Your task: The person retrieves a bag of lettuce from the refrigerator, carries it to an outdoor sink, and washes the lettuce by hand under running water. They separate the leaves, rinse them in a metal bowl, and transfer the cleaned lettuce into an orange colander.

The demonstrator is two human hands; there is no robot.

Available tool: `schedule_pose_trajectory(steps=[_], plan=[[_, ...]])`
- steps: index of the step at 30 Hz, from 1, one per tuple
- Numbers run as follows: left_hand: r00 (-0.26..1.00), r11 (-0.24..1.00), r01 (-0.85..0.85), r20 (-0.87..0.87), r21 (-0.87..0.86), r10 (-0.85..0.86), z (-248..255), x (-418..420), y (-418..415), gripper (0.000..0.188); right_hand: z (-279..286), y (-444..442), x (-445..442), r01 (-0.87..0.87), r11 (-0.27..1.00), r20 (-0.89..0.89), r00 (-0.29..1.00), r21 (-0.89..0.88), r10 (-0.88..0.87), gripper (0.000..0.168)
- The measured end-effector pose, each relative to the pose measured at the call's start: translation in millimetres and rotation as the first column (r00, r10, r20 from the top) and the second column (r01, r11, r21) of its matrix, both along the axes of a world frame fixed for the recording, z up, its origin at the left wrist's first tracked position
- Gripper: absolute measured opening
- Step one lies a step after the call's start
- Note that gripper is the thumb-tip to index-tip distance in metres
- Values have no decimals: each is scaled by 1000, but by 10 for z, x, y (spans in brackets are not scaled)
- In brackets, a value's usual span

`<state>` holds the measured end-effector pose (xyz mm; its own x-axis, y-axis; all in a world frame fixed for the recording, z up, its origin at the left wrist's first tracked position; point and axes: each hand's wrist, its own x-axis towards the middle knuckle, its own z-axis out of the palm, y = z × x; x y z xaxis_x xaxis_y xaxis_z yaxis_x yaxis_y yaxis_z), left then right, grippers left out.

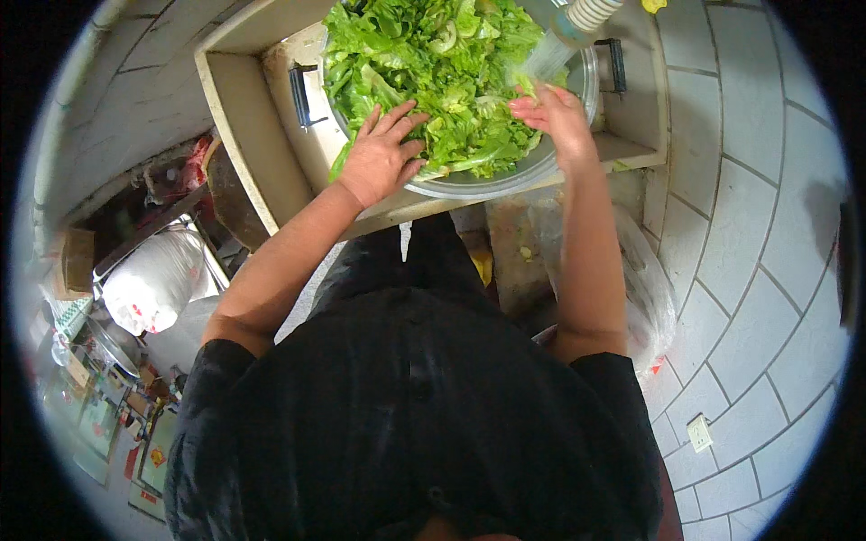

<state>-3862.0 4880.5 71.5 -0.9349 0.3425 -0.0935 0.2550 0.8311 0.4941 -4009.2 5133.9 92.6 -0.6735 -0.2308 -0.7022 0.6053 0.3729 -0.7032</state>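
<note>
Torn green lettuce leaves are heaped in a wide metal basin with black side handles. The basin sits inside a beige sink. My left hand lies palm down on the near left side of the heap, fingers apart. At the right side, my right hand has its fingers closed around a pale piece of lettuce leaf, partly hidden by the hand. Water streams onto it from a faucet with a ribbed white hose just above.
A white tiled wall with a power outlet rises on the right. Below the sink hangs a clear plastic bag. To the left are a stuffed white plastic bag and a cardboard box.
</note>
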Motion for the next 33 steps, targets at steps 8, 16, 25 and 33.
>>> schedule_pose_trajectory(steps=[8, 16, 25, 33], plan=[[999, 997, -53, 13, 52, 52, 5, -18, 3, 19, -174, 161, 47, -110, 980, -290, 944, 165, 155, 47], [992, 986, -118, -36, 114, 123, -23, -127, -23, 15, -515, -61, 257, -268, 729, -404, 689, 630, 602, 42], [940, 917, -339, 42, 213, 338, 36, -232, -208, 16, -63, 436, -102, 280, 952, -40, 957, -123, -287, 50], [908, 856, -418, 139, 305, 394, 57, -217, -251, 17, -171, 285, -2, 166, 620, -597, 540, 767, 593, 42]])
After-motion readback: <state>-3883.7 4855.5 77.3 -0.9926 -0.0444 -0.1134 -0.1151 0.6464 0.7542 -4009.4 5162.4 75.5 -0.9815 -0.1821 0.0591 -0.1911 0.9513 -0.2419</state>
